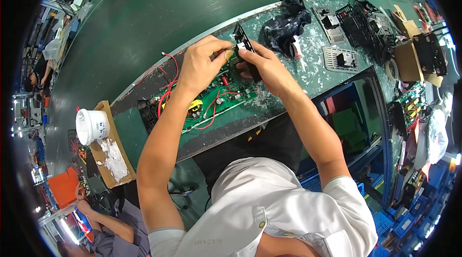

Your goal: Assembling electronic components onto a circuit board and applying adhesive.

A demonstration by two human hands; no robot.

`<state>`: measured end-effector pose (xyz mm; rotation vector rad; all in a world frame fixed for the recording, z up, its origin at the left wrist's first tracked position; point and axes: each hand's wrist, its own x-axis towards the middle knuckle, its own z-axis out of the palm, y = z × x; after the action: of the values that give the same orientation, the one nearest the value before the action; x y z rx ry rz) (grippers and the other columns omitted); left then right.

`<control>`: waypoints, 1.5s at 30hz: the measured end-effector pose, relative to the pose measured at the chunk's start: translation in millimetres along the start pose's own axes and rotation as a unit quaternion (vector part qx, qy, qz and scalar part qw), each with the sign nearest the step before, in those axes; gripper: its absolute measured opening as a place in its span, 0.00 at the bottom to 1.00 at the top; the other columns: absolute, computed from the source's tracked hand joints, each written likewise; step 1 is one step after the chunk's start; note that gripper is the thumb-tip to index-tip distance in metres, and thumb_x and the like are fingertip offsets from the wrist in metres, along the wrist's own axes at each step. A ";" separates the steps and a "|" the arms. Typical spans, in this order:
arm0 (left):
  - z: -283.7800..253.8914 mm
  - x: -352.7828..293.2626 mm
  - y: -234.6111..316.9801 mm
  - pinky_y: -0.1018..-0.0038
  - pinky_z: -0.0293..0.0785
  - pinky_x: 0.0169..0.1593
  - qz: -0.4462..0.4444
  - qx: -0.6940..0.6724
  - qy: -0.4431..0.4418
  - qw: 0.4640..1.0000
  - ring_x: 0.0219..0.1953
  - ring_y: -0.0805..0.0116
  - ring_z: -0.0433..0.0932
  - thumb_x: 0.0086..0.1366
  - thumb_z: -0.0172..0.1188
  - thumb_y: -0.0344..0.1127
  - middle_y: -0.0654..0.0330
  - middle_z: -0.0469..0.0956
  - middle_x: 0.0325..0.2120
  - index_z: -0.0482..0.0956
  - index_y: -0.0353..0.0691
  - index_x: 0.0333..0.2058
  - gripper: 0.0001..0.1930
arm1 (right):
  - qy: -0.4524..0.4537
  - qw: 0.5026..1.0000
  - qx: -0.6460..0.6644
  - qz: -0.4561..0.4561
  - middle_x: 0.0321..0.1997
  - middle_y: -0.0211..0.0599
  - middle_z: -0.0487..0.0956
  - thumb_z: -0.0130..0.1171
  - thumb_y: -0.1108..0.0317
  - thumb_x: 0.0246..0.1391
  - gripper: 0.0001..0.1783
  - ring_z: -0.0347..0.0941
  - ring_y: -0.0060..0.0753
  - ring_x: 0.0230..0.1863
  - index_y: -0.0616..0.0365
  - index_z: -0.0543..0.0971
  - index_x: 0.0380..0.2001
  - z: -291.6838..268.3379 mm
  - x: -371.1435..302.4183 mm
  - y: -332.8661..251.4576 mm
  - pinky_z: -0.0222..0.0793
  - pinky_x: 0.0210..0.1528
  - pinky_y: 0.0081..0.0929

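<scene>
In my right hand (pixel 266 66) is a black slotted panel (pixel 241 36), tilted above the bench, with a small white piece showing near my thumb. My left hand (pixel 204 62) is closed, its thumb and forefinger pinched together at the panel's left side; what lies between those fingertips is too small to make out. Below both hands a long green circuit board (pixel 226 94) rests on the bench, with red wires (pixel 168 91), a yellow-wrapped component (pixel 195 106) and several small parts on it.
Beyond my right hand lies a crumpled black plastic bag (pixel 284 28). Metal plates with black parts (pixel 340 60) and stacked black panels (pixel 361 21) sit farther right. A white tub (pixel 91 126) stands by a cardboard tray (pixel 126 158) at left. Another person's arm (pixel 108 221) shows lower left.
</scene>
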<state>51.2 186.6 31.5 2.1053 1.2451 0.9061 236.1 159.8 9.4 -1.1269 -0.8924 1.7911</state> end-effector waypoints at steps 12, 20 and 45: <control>0.6 -3.2 0.6 0.66 0.75 0.35 0.161 0.143 0.049 0.975 0.31 0.53 0.79 0.55 0.64 0.27 0.53 0.79 0.29 0.82 0.32 0.33 0.07 | 0.118 0.877 -0.388 -0.257 0.49 0.51 0.76 0.56 0.60 0.62 0.33 0.73 0.41 0.49 0.57 0.63 0.67 7.5 9.0 26.8 0.68 0.51 0.32; -88.4 -0.8 -24.3 0.73 0.75 0.41 -0.058 0.047 -0.178 0.981 0.38 0.70 0.79 0.62 0.61 0.33 0.59 0.81 0.35 0.83 0.36 0.42 0.12 | 0.025 0.995 -0.096 -0.026 0.52 0.32 0.76 0.59 0.56 0.61 0.34 0.71 0.27 0.49 0.53 0.64 0.68 8.0 -7.2 -3.3 0.68 0.53 0.30; -115.6 -40.8 13.2 0.61 0.64 0.52 -0.017 0.306 -0.172 0.936 0.46 0.58 0.73 0.60 0.59 0.34 0.61 0.80 0.32 0.84 0.43 0.36 0.08 | -0.004 0.998 -0.062 0.006 0.52 0.31 0.77 0.60 0.62 0.61 0.29 0.72 0.27 0.53 0.57 0.68 0.63 -1.3 -6.5 -7.8 0.69 0.54 0.32</control>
<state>-44.4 156.1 103.1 2.5493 1.4890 0.1034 241.1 157.3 18.0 -1.2068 -1.0155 1.7703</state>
